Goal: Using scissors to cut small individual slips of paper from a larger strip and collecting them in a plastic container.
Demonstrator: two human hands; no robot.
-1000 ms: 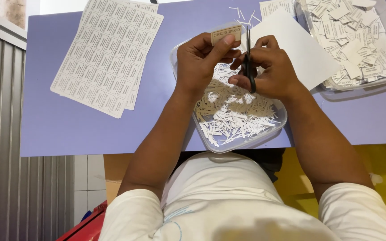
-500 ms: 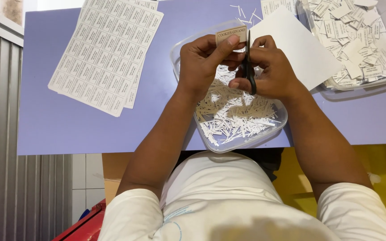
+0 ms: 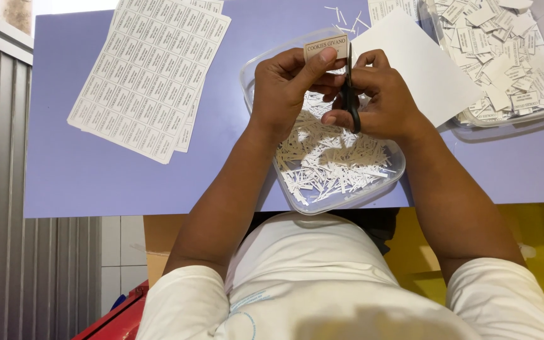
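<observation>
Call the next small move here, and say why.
Probably close the scissors along the label's right edge. The left hand pinches the small label up over the clear tray of paper slivers, and the right hand holds the blades upright against that edge, so the trimmed strip would likely drop into the tray.

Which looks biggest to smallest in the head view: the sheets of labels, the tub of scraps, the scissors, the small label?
1. Sheets of labels
2. Tub of scraps
3. Scissors, partly hidden in the right hand
4. Small label, pinched by the left hand
</observation>
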